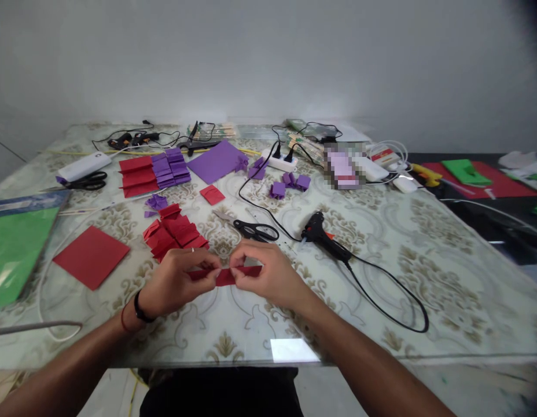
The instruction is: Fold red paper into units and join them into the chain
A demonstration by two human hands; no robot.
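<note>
My left hand point(175, 281) and my right hand point(264, 272) meet just above the table's near edge. Both pinch a narrow folded strip of red paper point(227, 277), one hand at each end, fingers closed on it. A heap of folded red paper pieces point(175, 231) lies just beyond my left hand. Black scissors point(255, 230) rest right behind my hands. A flat red paper square point(91, 256) lies to the left.
A black glue gun point(327, 240) with its long cable lies to the right. Stacks of folded red and purple paper point(155, 172), a purple sheet point(216, 161), a power strip point(281, 162), a second pair of scissors point(87, 183) and green paper point(14, 249) fill the patterned table point(425, 272).
</note>
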